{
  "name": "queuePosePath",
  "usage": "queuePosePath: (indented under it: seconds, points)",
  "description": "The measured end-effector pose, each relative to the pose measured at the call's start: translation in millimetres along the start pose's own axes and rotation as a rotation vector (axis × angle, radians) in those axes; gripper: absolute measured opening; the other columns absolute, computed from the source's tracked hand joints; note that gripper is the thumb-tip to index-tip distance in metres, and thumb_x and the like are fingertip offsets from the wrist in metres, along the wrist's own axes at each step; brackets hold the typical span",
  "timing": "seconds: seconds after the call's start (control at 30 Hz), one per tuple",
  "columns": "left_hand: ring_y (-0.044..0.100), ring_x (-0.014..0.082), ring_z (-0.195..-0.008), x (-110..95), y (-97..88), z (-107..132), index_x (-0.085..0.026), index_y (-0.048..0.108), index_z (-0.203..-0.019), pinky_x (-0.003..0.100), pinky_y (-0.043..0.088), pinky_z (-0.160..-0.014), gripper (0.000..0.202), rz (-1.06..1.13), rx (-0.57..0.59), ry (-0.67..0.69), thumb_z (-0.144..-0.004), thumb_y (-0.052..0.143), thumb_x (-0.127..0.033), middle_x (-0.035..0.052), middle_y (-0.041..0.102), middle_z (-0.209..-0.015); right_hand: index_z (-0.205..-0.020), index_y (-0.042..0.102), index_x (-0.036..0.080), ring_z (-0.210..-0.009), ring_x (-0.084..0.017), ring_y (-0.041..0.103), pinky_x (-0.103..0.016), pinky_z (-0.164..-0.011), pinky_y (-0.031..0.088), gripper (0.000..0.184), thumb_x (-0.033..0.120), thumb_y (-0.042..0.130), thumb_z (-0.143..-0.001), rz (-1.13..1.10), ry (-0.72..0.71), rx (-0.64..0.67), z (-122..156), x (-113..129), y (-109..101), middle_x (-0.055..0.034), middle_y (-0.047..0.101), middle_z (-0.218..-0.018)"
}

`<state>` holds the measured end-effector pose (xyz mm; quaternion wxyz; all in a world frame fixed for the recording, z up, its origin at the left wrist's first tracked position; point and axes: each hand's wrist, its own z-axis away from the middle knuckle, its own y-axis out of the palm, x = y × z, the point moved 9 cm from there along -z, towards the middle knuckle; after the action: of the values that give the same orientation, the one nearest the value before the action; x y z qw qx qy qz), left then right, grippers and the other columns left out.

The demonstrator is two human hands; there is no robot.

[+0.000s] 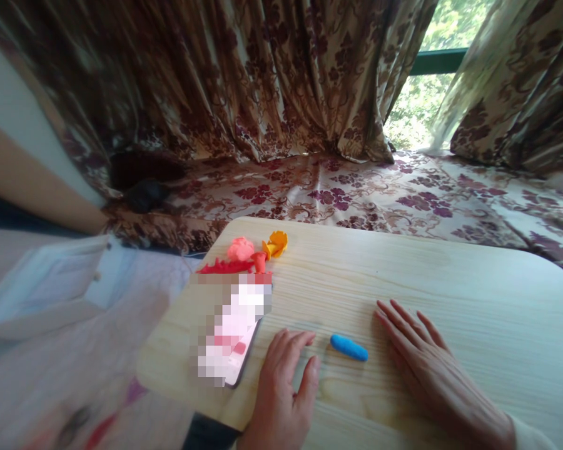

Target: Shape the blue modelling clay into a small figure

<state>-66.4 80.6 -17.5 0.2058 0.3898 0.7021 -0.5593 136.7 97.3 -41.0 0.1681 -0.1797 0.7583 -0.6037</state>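
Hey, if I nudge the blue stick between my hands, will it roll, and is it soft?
The blue stick would probably roll sideways, since its body looks rounded and lies on a flat tabletop. Its matte look hints at soft material that may dent, though the picture can't confirm it.

The blue roll looks matt, the table smooth wood.

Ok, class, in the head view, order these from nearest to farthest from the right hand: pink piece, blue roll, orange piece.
1. Blue roll, left of the right hand
2. Orange piece, farther back, leftward
3. Pink piece, left of the orange piece
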Motion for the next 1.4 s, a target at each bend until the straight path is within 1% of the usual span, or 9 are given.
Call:
queuePosePath:
  seconds: [0.2,0.3,0.43,0.57,0.7,0.93,1.03,1.2,1.4]
  points:
    - [0.059,0.0214,-0.105,3,-0.4,2,-0.021,0.054,-0.112,0.044,0.047,-0.095,0.026,-0.018,-0.015,-0.009,-0.087,0.046,-0.021,0.0081,0.065,-0.107,-0.131,0.045,0.012,-0.134,-0.027,0.028,-0.053,-0.104,0.031,0.048,0.035,0.023,-0.095,-0.027,0.174,0.036,-58,-34,12,-0.0112,0.038,-0.143]
    - [0.06,0.0209,-0.103,2,0.1,2,-0.021,0.054,-0.111,0.044,0.048,-0.093,0.025,-0.02,-0.018,0.002,-0.087,0.046,-0.021,0.0077,0.066,-0.105,-0.132,0.045,0.014,-0.134,-0.027,0.03,-0.054,-0.103,0.033,0.048,0.034,0.02,-0.095,0.007,0.192,0.01,-31,-55,11,-0.0103,0.039,-0.142]
    - [0.059,0.0205,-0.102,2,1.5,0,-0.022,0.053,-0.112,0.044,0.047,-0.094,0.026,-0.012,-0.001,0.013,-0.087,0.046,-0.02,0.0066,0.065,-0.105,-0.141,0.031,0.019,-0.134,-0.025,0.028,-0.052,-0.102,0.035,0.048,0.03,0.026,-0.094,0.014,0.061,-0.021,17,-28,2,-0.0079,0.034,-0.145]
    - [0.058,0.0206,-0.106,4,2.5,1,-0.024,0.052,-0.113,0.044,0.046,-0.095,0.027,-0.016,0.01,0.004,-0.087,0.047,-0.02,0.0057,0.065,-0.108,-0.137,0.038,0.018,-0.135,-0.025,0.027,-0.051,-0.103,0.034,0.045,0.031,0.027,-0.095,-0.029,0.031,0.027,-10,-2,6,-0.0069,0.037,-0.144]
    - [0.057,0.0202,-0.106,5,1.5,2,-0.024,0.052,-0.113,0.042,0.047,-0.094,0.026,-0.018,0.001,-0.017,-0.088,0.046,-0.021,0.0059,0.064,-0.108,-0.129,0.048,0.013,-0.134,-0.027,0.03,-0.053,-0.103,0.033,0.046,0.032,0.023,-0.095,-0.026,0.156,0.015,-50,-29,11,-0.011,0.04,-0.142]
    - [0.058,0.0201,-0.105,3,2.8,2,-0.024,0.052,-0.113,0.042,0.046,-0.094,0.027,-0.003,0.01,-0.002,-0.087,0.047,-0.02,0.0058,0.065,-0.108,-0.144,0.022,0.017,-0.134,-0.025,0.028,-0.05,-0.101,0.037,0.053,0.021,0.028,-0.092,0.022,-0.011,-0.057,22,-8,-9,-0.0096,0.034,-0.145]
    - [0.058,0.0204,-0.105,4,3.7,2,-0.024,0.053,-0.113,0.043,0.046,-0.095,0.027,-0.001,0.013,0.0,-0.087,0.047,-0.02,0.0058,0.065,-0.108,-0.145,0.021,0.018,-0.135,-0.024,0.026,-0.048,-0.103,0.036,0.054,0.018,0.028,-0.091,-0.009,-0.058,-0.014,14,12,-5,-0.0074,0.032,-0.146]
    - [0.057,0.0217,-0.106,6,2.4,2,-0.022,0.053,-0.112,0.044,0.047,-0.093,0.026,-0.023,-0.009,-0.014,-0.087,0.046,-0.021,0.0078,0.065,-0.108,-0.133,0.043,0.014,-0.133,-0.027,0.032,-0.052,-0.102,0.036,0.045,0.029,0.025,-0.094,-0.006,0.125,-0.01,-39,-32,9,-0.0113,0.041,-0.141]
    - [0.059,0.02,-0.103,2,1.8,1,-0.023,0.052,-0.112,0.044,0.047,-0.094,0.026,-0.018,-0.007,0.008,-0.087,0.046,-0.021,0.0059,0.065,-0.106,-0.145,0.017,0.02,-0.132,-0.026,0.032,-0.052,-0.098,0.04,0.053,0.027,0.027,-0.094,0.032,0.055,-0.08,19,-35,-6,-0.0104,0.036,-0.144]
